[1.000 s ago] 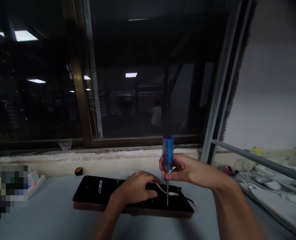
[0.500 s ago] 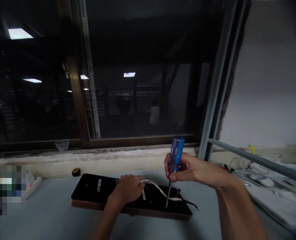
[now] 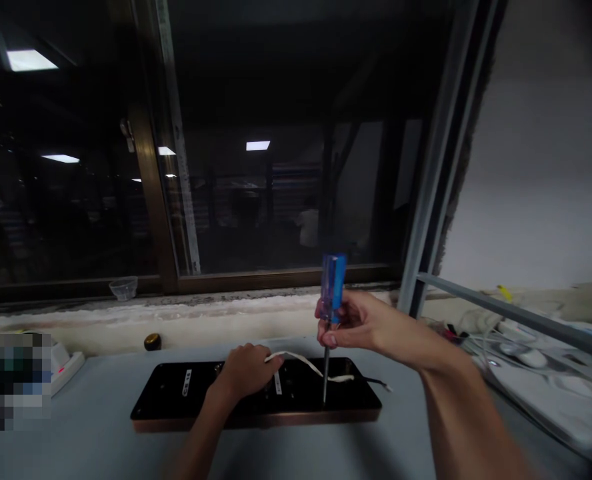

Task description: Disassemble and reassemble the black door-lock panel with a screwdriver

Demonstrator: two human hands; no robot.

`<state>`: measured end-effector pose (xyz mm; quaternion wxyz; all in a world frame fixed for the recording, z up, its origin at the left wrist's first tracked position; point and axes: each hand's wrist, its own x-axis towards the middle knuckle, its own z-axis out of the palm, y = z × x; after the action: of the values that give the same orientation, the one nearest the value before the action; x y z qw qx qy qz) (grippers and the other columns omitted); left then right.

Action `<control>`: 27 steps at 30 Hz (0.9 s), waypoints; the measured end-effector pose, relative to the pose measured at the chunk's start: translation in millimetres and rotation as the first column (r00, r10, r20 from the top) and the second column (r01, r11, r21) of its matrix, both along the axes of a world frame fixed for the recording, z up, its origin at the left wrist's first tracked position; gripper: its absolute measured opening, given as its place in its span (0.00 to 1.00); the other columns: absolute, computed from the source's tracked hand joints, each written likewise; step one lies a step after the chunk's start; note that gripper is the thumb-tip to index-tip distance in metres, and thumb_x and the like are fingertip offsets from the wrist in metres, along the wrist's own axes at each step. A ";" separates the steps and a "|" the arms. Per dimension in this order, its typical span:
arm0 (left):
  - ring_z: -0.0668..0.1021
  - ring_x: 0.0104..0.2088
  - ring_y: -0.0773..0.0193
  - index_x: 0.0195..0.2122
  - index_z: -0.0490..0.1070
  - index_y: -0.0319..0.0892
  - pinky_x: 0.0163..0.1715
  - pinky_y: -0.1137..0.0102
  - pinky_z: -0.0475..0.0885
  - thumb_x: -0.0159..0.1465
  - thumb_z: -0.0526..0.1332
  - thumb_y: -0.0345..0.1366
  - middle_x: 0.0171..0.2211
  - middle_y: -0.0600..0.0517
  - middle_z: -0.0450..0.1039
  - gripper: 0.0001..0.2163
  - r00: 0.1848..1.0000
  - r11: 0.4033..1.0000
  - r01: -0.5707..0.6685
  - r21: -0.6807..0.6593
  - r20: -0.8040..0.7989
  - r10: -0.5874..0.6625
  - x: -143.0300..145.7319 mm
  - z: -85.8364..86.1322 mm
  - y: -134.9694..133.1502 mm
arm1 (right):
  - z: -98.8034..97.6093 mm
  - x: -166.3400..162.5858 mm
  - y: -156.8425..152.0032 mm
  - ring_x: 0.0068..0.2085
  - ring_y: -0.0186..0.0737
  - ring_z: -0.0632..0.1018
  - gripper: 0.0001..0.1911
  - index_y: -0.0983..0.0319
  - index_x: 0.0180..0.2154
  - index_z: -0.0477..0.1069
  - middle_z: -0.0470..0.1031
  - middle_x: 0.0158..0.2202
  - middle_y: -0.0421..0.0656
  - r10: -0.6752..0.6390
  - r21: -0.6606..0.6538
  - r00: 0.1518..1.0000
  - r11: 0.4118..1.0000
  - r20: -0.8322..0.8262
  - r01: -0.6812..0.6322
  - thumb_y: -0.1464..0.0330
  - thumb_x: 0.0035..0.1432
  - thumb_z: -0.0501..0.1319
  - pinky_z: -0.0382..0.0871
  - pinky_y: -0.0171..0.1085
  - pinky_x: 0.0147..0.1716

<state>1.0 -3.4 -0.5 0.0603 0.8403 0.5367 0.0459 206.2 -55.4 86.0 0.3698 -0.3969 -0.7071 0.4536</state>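
Observation:
A long black panel [image 3: 211, 392] with a copper-coloured side and white labels lies flat on the table. My right hand [image 3: 343, 323] grips a screwdriver [image 3: 333, 283] with a clear-and-blue handle, nearly upright. Its shaft reaches down to the panel's right half, the tip touching or just over the surface. Over the middle of the panel rests my left hand [image 3: 249, 370], fingers curled and partly hidden. A white cable [image 3: 301, 360] comes out by its thumb and runs right, past the shaft. A thin black lead [image 3: 376, 381] with a small plug sticks out beyond the panel's right end.
Behind the panel sits a round black-and-gold knob [image 3: 152, 342]. A clear plastic cup [image 3: 124, 288] stands on the window ledge. A white power strip [image 3: 69, 373] is at left. To the right, a grey metal bar [image 3: 506, 313] crosses before white devices and cables [image 3: 526, 360].
The screwdriver and my right hand have shifted left and stand straighter. The panel appears lower left and more level in view, with my left hand still on it.

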 end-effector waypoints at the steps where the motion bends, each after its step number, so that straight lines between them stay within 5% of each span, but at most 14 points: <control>1: 0.75 0.42 0.49 0.37 0.73 0.41 0.41 0.59 0.66 0.62 0.41 0.48 0.38 0.41 0.75 0.24 1.000 1.000 -0.001 0.011 -0.007 0.001 0.7 -1.1 0.5 | -0.4 -2.0 1.7 0.29 0.31 0.69 0.14 0.61 0.30 0.63 0.67 0.27 0.37 0.021 0.005 1.000 1.000 0.019 -0.021 0.65 0.43 0.66 0.63 0.33 0.29; 13: 0.75 0.42 0.51 0.38 0.73 0.42 0.41 0.62 0.66 0.62 0.42 0.49 0.38 0.43 0.75 0.24 1.000 1.000 -0.022 -0.006 0.013 0.022 -1.2 -0.4 -1.3 | -0.7 3.3 4.0 0.24 0.30 0.68 0.13 0.62 0.23 0.68 0.67 0.21 0.36 -0.031 0.014 0.999 0.999 0.030 0.030 0.64 0.37 0.69 0.62 0.33 0.26; 27: 0.75 0.41 0.50 0.36 0.74 0.40 0.40 0.63 0.67 0.61 0.44 0.50 0.36 0.42 0.76 0.23 0.996 0.998 -0.068 0.013 0.051 0.068 0.0 -0.2 1.2 | -18.3 8.2 18.1 0.27 0.31 0.69 0.12 0.63 0.25 0.69 0.70 0.25 0.38 0.134 0.048 0.986 0.990 -0.101 -0.129 0.63 0.40 0.68 0.61 0.33 0.27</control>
<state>1.0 -2.2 -0.7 0.0659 0.8206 0.5629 0.0732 214.4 -37.2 67.7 0.3834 -0.3176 -0.7208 0.4824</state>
